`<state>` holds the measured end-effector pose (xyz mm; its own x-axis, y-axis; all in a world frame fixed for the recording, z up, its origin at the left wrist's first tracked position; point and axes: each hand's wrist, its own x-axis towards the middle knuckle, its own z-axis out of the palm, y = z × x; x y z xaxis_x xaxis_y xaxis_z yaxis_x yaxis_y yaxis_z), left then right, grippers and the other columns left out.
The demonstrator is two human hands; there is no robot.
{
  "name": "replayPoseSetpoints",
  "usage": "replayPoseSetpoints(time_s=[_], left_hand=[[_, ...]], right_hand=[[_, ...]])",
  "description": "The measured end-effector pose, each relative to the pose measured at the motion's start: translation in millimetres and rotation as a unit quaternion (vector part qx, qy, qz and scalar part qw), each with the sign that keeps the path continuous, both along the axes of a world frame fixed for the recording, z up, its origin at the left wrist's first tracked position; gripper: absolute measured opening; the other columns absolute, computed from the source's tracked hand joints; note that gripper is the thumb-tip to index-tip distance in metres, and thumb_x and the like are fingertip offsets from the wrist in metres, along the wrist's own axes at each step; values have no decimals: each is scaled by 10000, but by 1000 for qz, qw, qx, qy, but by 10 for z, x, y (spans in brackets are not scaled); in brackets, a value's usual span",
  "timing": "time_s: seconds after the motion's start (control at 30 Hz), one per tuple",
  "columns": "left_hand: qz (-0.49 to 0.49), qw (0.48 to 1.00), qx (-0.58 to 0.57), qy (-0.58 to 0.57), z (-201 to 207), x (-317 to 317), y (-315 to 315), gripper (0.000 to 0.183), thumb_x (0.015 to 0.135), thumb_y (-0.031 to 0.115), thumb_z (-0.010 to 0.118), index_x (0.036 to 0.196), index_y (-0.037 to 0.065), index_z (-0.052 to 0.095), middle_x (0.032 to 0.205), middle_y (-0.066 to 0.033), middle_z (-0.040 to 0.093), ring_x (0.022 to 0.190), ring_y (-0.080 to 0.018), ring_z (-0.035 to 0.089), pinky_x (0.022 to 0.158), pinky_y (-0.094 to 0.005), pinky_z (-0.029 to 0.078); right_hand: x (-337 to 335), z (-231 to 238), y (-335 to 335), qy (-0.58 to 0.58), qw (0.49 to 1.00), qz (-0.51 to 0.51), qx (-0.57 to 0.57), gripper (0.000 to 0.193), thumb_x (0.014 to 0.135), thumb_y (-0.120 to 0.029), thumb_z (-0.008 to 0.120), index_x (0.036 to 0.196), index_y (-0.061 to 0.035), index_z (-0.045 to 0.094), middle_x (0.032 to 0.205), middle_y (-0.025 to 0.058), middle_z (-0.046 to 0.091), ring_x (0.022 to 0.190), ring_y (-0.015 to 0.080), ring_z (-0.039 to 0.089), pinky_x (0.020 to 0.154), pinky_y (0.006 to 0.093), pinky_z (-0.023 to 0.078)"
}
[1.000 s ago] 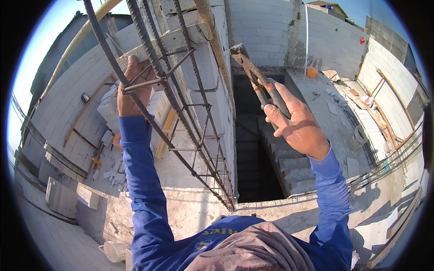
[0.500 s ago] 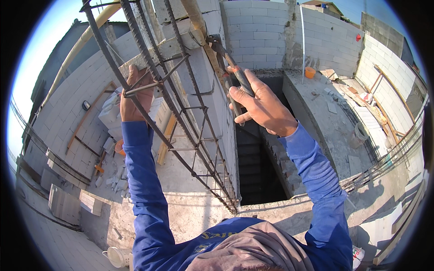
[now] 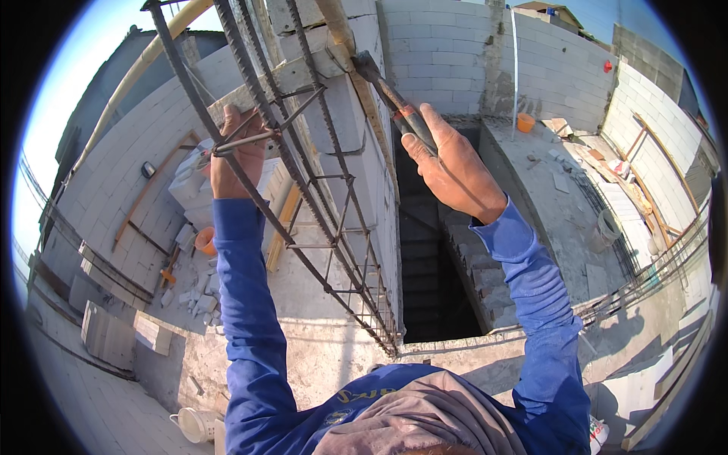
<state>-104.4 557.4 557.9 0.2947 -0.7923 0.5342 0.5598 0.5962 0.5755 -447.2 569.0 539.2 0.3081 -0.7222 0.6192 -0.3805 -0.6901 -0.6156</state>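
This is an outdoor building site. Bare block walls (image 3: 436, 61) stand under open sky (image 3: 125, 15), with a steel bar cage (image 3: 350, 180), broken blocks (image 3: 203, 305) and a stairwell opening (image 3: 421, 280) around rough concrete floor (image 3: 303, 307).

Rebar cage (image 3: 331, 243), cut off above, partly hides the left hand (image 3: 248, 161).
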Motion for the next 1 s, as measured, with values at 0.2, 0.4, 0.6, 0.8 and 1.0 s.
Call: replayPoseSetpoints(time_s=[0.2, 0.4, 0.6, 0.8, 1.0], left_hand=[[6, 1000, 2, 11, -22, 8, -30, 165, 1009, 244, 654, 976, 85, 682, 947, -119, 738, 886, -211, 721, 750, -341, 606], [19, 1000, -8, -9, -25, -42, -10, 159, 999, 256, 674, 990, 98, 680, 961, -77, 725, 915, -183, 697, 779, -323, 580], [-2, 1000, 0, -7, -49, 149, -144, 160, 1014, 285, 642, 1072, 140, 677, 1075, -57, 699, 1104, -213, 630, 941, -407, 486], [45, 997, 65, 2, 30, 80, -50, 214, 1039, 300, 575, 1172, 172, 685, 1269, -44, 670, 1276, -266, 552, 1100, -512, 371], [78, 995, 56, 6, 108, -45, 10, 292, 1057, 278, 518, 1280, 127, 631, 1359, -68, 616, 1303, -280, 524, 1135, -535, 355]], right_hand=[[-459, 472, -157, 153, 984, 55, -73, 520, 1040, -278, 576, 1470, -22, 434, 1126, 259, 679, 1056, 378, 677, 939, 447, 520], [-626, 526, -542, 129, 965, 178, 141, 625, 1019, -415, 619, 1533, -120, 420, 869, 4, 588, 716, 107, 560, 679, 278, 487], [-562, 335, -608, 82, 975, 165, 125, 550, 1020, -434, 612, 1508, -218, 481, 791, -33, 575, 679, 99, 543, 603, 266, 458], [-667, 323, -524, 202, 916, -80, -338, 487, 1014, -296, 600, 1446, -100, 492, 864, 15, 625, 727, 120, 622, 547, 253, 481], [-662, 601, -207, -15, 912, 251, 326, 344, 977, -317, 654, 1223, -77, 640, 835, 32, 654, 643, 112, 633, 528, 257, 451]])
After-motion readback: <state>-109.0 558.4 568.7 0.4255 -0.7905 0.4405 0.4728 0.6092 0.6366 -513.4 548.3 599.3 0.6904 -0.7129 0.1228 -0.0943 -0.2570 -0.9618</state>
